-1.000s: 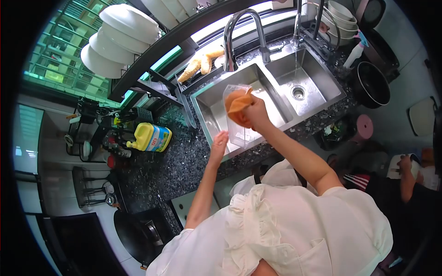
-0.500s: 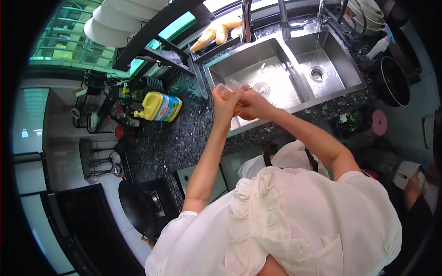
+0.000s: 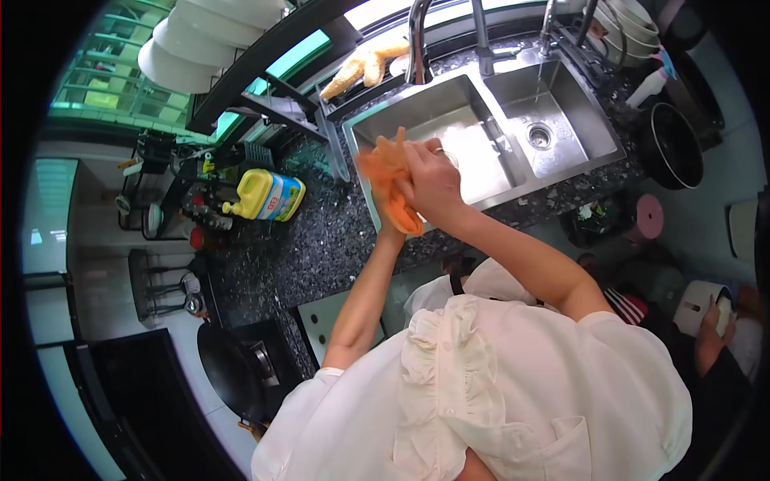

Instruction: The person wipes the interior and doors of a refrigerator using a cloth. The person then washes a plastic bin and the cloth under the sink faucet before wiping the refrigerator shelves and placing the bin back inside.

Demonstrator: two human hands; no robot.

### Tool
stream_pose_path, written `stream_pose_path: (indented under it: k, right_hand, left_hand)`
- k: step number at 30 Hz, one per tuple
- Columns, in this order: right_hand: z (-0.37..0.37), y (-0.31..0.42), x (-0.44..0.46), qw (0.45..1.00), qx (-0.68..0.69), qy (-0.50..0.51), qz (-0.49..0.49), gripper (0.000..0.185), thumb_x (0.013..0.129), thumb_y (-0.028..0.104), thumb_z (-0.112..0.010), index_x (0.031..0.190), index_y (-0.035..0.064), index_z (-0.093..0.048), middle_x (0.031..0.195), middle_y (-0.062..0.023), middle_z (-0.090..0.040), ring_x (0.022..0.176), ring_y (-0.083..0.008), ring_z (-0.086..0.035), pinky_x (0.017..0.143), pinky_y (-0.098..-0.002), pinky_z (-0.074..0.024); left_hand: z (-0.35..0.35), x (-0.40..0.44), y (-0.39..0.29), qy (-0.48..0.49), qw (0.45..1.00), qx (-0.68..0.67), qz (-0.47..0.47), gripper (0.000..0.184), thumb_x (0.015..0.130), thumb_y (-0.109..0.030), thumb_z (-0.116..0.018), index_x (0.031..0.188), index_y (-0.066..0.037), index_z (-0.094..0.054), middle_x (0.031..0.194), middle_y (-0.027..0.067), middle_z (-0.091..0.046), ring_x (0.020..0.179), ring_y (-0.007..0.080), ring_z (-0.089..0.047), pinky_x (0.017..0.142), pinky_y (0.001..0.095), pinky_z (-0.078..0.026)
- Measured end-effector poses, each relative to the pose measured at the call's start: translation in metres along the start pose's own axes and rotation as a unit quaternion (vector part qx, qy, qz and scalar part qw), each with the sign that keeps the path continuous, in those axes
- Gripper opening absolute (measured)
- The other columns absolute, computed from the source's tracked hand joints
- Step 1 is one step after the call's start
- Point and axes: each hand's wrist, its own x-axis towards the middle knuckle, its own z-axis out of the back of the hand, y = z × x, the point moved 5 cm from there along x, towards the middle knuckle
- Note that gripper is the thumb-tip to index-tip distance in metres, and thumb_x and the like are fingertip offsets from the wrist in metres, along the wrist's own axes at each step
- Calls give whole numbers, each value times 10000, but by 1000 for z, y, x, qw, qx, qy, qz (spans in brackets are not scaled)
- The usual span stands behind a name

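Observation:
An orange rubber glove (image 3: 407, 222) covers my left hand (image 3: 387, 163), with its cuff bunched and folded back at the wrist. The gloved fingers stretch upward and look apart, though motion blurs them. My right hand (image 3: 434, 178) lies against the glove from the right, its fingers closed on the orange rubber. Both hands are above the front left edge of the double steel sink (image 3: 513, 186). Water runs from a thin tap (image 3: 548, 32) into the smaller right basin.
A yellow detergent jug (image 3: 269, 195) stands on the dark speckled counter (image 3: 321, 232). Yellowish gloves (image 3: 353, 74) lie behind the sink. A black pan (image 3: 672, 147) is at the right, a wok (image 3: 233, 373) at lower left. Another person's hand (image 3: 709, 337) shows at far right.
The orange glove now spreads over my left hand, where before it was mostly hidden between both hands. My right hand has shifted slightly over it. The view has moved a little.

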Motion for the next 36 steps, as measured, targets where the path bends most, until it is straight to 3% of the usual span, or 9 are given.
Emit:
stream_pose_path:
  k: [4,7,9,10,14,19,30,31,36]
  right_hand:
    - [-12,-30,44,994,-95,17,-52,394,744,271,-738,1077,109,-604,833,-140,-634,866,-346,-625,742,-419,-509]
    - [-22,-89,73,999,26,35,15,307,783,259,-676,1024,70,-670,855,-164,-686,764,-297,-684,694,-419,-528]
    - [-7,-126,72,915,331,-4,-229,312,852,287,-669,998,12,-676,891,-63,-681,817,-160,-652,730,-322,-530]
    - [-9,-150,75,979,192,-38,54,385,911,383,-581,1061,35,-651,1021,-77,-663,870,-162,-649,742,-313,-535]
    - [-76,-175,10,543,721,230,-364,539,913,501,-554,1291,123,-489,1206,-105,-581,1038,-175,-617,783,-288,-545]
    - [-38,-49,0,725,578,224,-301,385,859,187,-675,1179,15,-548,1080,-63,-644,944,-144,-653,747,-276,-550]
    - [-22,-35,1,841,411,256,-240,368,878,286,-665,1079,-21,-631,972,-54,-657,855,-98,-621,741,-250,-511]
    - [-18,-48,2,790,539,189,-224,393,872,313,-676,1083,-16,-640,975,-64,-662,866,-113,-634,740,-254,-517]
    - [21,-191,0,629,707,103,-306,454,950,363,-520,1263,35,-513,1147,-96,-610,1028,-231,-621,900,-380,-531]
  left_hand:
    - [-23,-8,-15,22,744,659,-106,401,899,-19,-459,1298,-18,-422,1211,203,-551,1108,386,-556,923,435,-446]
    - [-35,-12,-27,-6,778,625,-63,408,857,47,-442,1262,-4,-429,1186,223,-544,1115,419,-532,931,459,-430]
    - [-34,-9,-42,-58,776,605,-165,339,899,9,-401,1236,25,-422,1185,246,-527,1136,405,-527,974,429,-404]
    - [-31,-6,-47,-66,774,606,-169,339,899,9,-401,1236,25,-422,1185,246,-527,1136,405,-527,974,429,-404]
    - [-21,-3,-61,-101,787,583,-173,340,873,30,-416,1212,7,-437,1160,245,-530,1105,431,-523,927,455,-423]
    - [-23,-7,-35,-18,799,580,-159,433,889,-144,-581,1260,-5,-405,1164,213,-544,1079,388,-564,883,403,-457]
    - [2,-22,-39,-110,885,424,-154,356,903,-69,-555,1220,-37,-397,1142,108,-508,1050,236,-544,933,314,-420]
    - [12,-20,-50,-136,818,534,-168,346,912,-31,-509,1235,-39,-387,1154,110,-498,1057,221,-553,892,331,-477]
    - [73,-32,-75,-265,942,199,-50,436,897,-16,-486,1277,6,-274,1168,200,-488,1085,366,-600,776,467,-603]
